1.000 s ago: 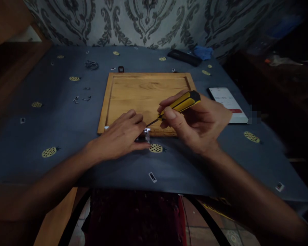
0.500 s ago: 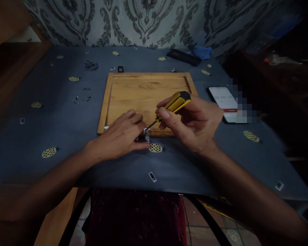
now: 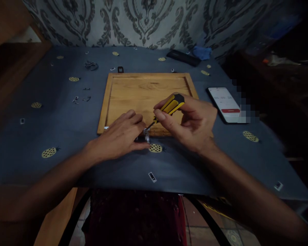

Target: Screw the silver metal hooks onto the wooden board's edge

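My right hand (image 3: pixel 193 124) is closed around the yellow-and-black handle of a screwdriver (image 3: pixel 172 104). The screwdriver slants down to the left, its tip at a small shiny metal hinge (image 3: pixel 147 136) on the near edge of a framed wooden panel (image 3: pixel 141 90). Across that edge rests my left hand (image 3: pixel 120 135), with bent fingers and thumb gripping around the hinge and partly hiding it. Another metal piece (image 3: pixel 106 128) shows at the panel's near left corner.
Loose screws (image 3: pixel 86 99) lie left of the panel on the dark blue tablecloth (image 3: pixel 53 126). A coiled cord (image 3: pixel 91 65), a dark case (image 3: pixel 183 58) and a blue cloth (image 3: pixel 202 52) are farther back. To the right lies a phone (image 3: pixel 225 102).
My right hand and the screwdriver handle have shifted slightly left, while the tip stays at the hinge. My left hand and the panel have not visibly moved.
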The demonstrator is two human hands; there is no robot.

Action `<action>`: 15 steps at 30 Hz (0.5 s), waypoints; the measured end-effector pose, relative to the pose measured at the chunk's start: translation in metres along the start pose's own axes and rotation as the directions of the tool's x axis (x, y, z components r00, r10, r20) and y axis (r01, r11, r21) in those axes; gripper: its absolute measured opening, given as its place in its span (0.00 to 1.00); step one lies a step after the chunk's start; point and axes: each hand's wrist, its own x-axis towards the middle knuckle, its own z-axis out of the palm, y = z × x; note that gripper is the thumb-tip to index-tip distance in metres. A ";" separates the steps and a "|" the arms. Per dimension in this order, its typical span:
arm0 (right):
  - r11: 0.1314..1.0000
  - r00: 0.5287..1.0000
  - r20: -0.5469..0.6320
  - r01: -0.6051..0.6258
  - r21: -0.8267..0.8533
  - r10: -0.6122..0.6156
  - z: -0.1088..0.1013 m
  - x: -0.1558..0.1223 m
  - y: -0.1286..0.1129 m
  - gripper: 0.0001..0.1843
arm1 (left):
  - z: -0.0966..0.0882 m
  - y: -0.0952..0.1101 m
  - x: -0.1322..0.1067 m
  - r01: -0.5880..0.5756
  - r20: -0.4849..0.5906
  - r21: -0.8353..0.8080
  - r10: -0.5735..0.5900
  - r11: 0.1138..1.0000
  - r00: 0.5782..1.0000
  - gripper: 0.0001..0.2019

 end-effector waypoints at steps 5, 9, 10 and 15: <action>0.991 0.995 -0.074 -0.061 0.120 0.070 0.006 0.006 -0.011 0.07 | -0.001 0.000 -0.001 -0.009 -0.016 0.006 0.009 1.000 1.000 0.18; 0.937 0.975 -0.093 -0.165 0.308 0.203 0.016 0.009 -0.023 0.13 | -0.004 0.002 0.000 0.015 0.032 0.001 -0.015 1.000 0.999 0.19; 0.930 0.973 -0.087 -0.174 0.324 0.213 0.019 0.010 -0.025 0.16 | -0.005 0.003 0.000 0.018 0.043 -0.004 -0.018 1.000 0.999 0.18; 0.903 0.984 -0.114 -0.078 0.423 0.138 0.036 0.014 -0.029 0.26 | -0.007 0.003 0.000 0.023 0.068 -0.027 -0.021 0.999 0.997 0.16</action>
